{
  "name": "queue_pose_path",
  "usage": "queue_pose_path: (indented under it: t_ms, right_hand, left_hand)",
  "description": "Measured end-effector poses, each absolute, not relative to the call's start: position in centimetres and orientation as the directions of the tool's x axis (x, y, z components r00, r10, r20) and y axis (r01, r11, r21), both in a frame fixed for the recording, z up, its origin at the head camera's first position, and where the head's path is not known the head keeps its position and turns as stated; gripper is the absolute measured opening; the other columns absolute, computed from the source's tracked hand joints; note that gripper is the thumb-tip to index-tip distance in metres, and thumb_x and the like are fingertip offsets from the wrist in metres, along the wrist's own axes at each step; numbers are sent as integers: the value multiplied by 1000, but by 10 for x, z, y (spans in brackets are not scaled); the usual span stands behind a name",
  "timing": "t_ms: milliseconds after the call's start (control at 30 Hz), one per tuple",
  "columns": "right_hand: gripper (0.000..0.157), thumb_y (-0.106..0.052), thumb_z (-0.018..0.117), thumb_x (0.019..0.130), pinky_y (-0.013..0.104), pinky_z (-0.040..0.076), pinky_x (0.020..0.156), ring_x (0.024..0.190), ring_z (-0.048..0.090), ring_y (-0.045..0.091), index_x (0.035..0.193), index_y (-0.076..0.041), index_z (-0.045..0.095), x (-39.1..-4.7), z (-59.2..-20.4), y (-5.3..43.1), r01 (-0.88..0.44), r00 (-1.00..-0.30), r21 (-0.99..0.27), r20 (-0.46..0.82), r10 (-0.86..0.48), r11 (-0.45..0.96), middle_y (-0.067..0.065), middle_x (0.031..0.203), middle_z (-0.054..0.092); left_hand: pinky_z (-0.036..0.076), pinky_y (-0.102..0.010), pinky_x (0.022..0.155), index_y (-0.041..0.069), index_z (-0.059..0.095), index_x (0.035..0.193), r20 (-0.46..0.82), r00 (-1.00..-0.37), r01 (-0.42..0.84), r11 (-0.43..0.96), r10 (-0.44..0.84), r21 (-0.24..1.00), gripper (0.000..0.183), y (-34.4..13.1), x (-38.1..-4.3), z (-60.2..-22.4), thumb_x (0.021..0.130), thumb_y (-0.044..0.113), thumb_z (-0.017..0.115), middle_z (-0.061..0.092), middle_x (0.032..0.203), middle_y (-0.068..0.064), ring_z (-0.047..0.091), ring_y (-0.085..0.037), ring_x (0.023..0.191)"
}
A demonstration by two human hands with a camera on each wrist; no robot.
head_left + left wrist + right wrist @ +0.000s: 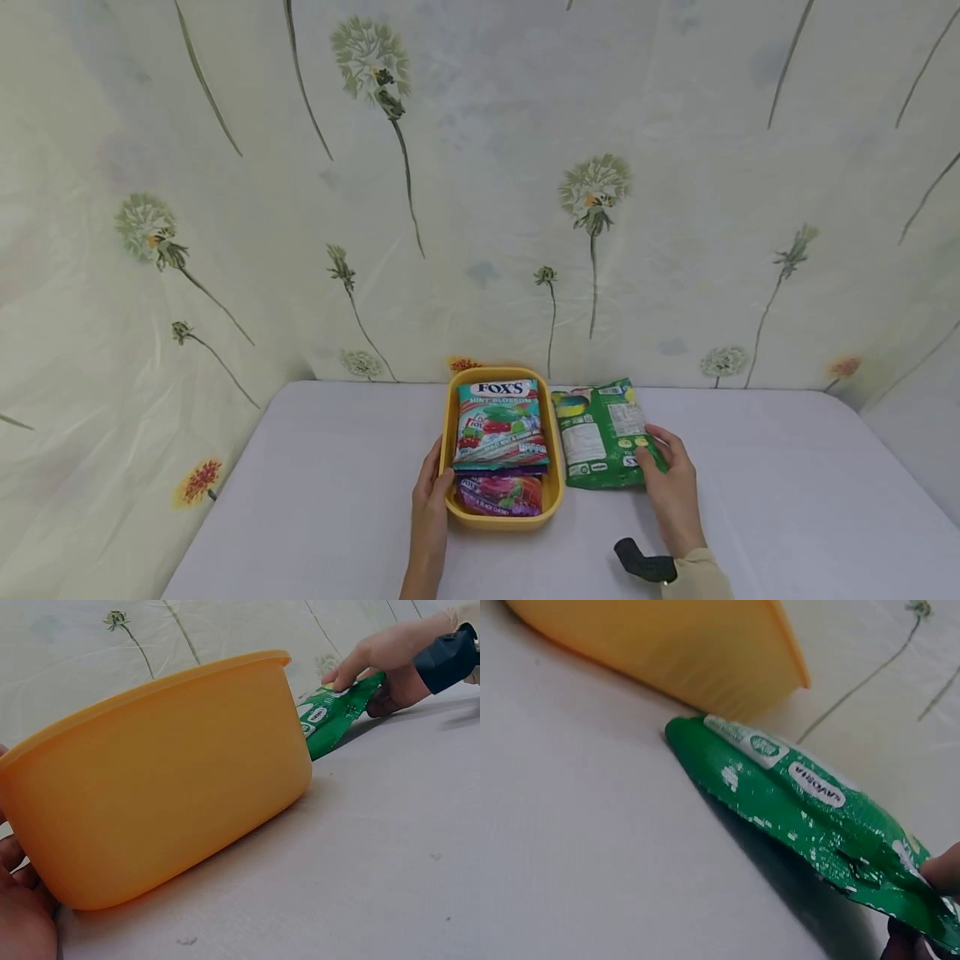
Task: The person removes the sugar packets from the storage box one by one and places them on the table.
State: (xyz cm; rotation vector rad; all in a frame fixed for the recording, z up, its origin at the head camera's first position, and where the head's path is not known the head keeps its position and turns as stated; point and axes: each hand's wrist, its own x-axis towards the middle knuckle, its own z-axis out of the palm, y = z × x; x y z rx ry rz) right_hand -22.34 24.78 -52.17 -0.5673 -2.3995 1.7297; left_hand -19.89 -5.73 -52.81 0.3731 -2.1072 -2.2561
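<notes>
A yellow plastic basket (504,524) stands on the white table, holding a teal FOX'S candy bag (501,425) on top and a purple candy bag (499,496) beneath it. My left hand (431,508) grips the basket's left side, its thumb at the rim. To the right of the basket, my right hand (672,483) pinches the near right corner of a green candy bag (603,437). In the right wrist view, the thumb lies on top of the green bag (795,817) and the fingers below, with the near edge raised off the table.
The white-covered table (337,500) extends to both sides. Behind it hangs a pale sheet (480,208) printed with dandelions. A dark strap with a black piece (643,562) is on my right wrist.
</notes>
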Motion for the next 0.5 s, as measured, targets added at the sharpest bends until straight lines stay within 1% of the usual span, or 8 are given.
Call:
queue_pose_path:
  t_ms: [33,67,133,200,233,333,400,500]
  right_hand:
    - [52,-27,46,98,45,39,106,138,35,31,146,-16,30,-223,-523,249,219,-923,-933,-103,371,286,16,152,33]
    - [51,-27,46,98,48,37,108,138,34,32,146,-15,30,-223,-524,249,212,-925,-929,-91,369,302,17,151,33]
    - [51,-25,46,98,52,34,109,139,32,35,145,-12,31,-223,-526,250,201,-929,-915,-65,365,349,20,150,34]
    - [49,-23,46,98,54,32,110,138,33,37,143,-10,33,-222,-527,251,187,-931,-899,-33,364,397,21,148,36]
    - [48,-22,46,98,54,32,109,136,34,37,143,-9,34,-222,-528,250,183,-930,-889,-18,367,419,21,147,37]
    - [45,-18,46,97,52,36,102,128,40,36,140,-6,39,-222,-529,249,172,-928,-854,26,372,490,21,141,43]
    - [44,-16,47,96,48,40,95,122,44,34,138,-6,41,-222,-530,248,174,-926,-835,41,374,522,21,138,46]
    - [43,-15,47,95,42,40,87,116,45,32,137,-6,43,-222,-531,248,175,-927,-816,52,371,551,20,133,49]
  left_hand:
    - [25,-50,116,24,35,146,-152,-971,-139,-81,-185,987,55,-57,-199,-528,93,24,48,28,156,-4,20,-30,146]
    - [25,-50,116,24,35,146,-149,-971,-136,-82,-184,987,55,-57,-199,-529,92,24,48,28,156,-3,20,-30,146]
    - [25,-50,116,25,35,146,-146,-973,-132,-84,-181,988,55,-57,-199,-529,92,25,48,28,156,-3,20,-30,146]
    - [25,-50,116,25,35,146,-143,-974,-129,-85,-179,988,55,-58,-199,-530,92,25,48,28,156,-3,20,-30,146]
    - [25,-50,115,25,35,146,-142,-974,-129,-84,-179,988,55,-58,-199,-530,92,25,49,28,156,-3,20,-30,146]
    - [26,-50,115,25,35,146,-140,-974,-126,-84,-181,988,55,-58,-199,-531,92,25,49,28,156,-3,21,-30,146]
    - [26,-50,115,24,35,146,-137,-974,-124,-81,-183,989,55,-58,-199,-532,92,25,49,29,156,-4,21,-30,146]
    - [26,-50,115,24,35,146,-135,-973,-123,-77,-186,989,55,-58,-199,-531,92,24,48,29,156,-4,21,-30,145]
